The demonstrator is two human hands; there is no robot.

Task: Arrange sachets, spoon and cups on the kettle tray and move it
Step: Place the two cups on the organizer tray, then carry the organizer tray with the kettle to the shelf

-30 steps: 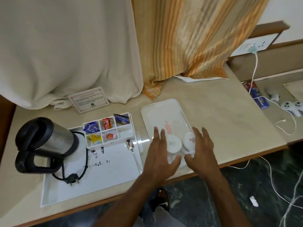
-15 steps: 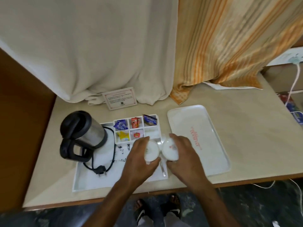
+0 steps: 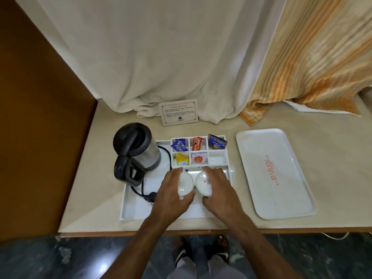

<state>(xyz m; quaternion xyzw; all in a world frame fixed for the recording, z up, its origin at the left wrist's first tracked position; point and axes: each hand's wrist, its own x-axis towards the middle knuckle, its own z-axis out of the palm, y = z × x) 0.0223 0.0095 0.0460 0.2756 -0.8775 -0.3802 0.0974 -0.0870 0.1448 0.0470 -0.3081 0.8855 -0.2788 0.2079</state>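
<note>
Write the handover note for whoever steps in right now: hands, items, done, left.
Left hand grips one white cup; right hand grips the other cup, both over the kettle tray.
Kettle stands on the tray's left; sachets sit in the divider compartments.
Spoon not visible, probably under the hands.
Side tray has nothing on it.
Left: set cups down, then move the kettle tray.

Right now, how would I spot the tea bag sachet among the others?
Find the white kettle tray with the black-lidded steel kettle. Its divided sachet box sits right of the kettle. The dark blue Tetley sachet leans in the back-right compartment, largest there.
</note>
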